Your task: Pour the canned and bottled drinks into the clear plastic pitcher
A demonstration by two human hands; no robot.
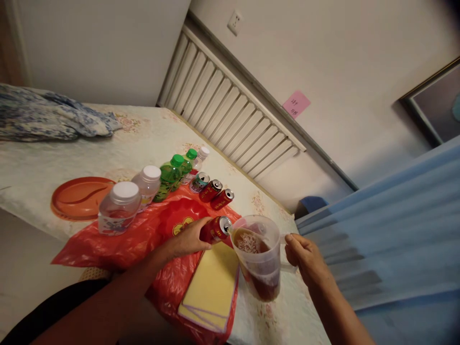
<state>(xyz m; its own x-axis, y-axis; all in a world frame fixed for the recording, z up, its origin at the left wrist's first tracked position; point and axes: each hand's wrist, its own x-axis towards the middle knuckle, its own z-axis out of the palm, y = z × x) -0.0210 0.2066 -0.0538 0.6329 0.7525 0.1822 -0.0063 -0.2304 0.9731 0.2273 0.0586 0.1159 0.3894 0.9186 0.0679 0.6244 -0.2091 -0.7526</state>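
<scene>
My left hand (192, 237) is wrapped round a red drink can (216, 229), its opened top facing the pitcher. A clear plastic pitcher (261, 270) with brown, bubbly liquid (251, 243) inside leans toward the can, its lip at the can's top. Whether liquid is running between them I cannot make out. The fingers of my right hand (304, 256) are closed on the pitcher's handle. Below the can lies a stack of yellow cloths (213, 282) with pale purple edging, on red plastic (168, 273). A red scalloped dish (183, 213) is partly behind my left hand.
Two red cans (222, 199) and a teal can (199, 182) stand behind. Green-capped bottles (170, 177) and white-lidded jars (120, 211) continue the row leftward, near an orange divided plate (81, 196). Patterned cloth (53, 115) lies far left; a radiator (230, 100) lines the wall.
</scene>
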